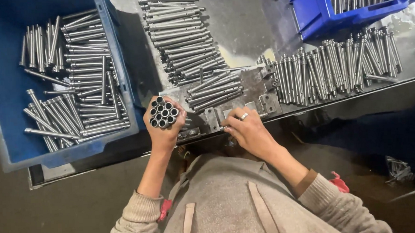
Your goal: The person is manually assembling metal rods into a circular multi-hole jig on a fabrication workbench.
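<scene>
While the left hand (163,127) clenches a bundle of metal tubes (164,112) end-up, the right hand (246,129), wearing a ring (244,116), presses curled fingers (230,125) onto the table's (259,30) metal fixture (244,103).

- blue bin (10,88), left, part full of steel pins
- second blue bin (315,14), top right
- pin row (336,66) on worktop (255,26)
- red rag (339,182)

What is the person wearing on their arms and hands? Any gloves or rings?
No gloves: both hands are bare. The right hand wears a silver ring on one finger; the left hand shows no ring. Both arms have beige ribbed knit sleeves pushed up the forearms, the right one with a brown layer at its cuff.
</scene>
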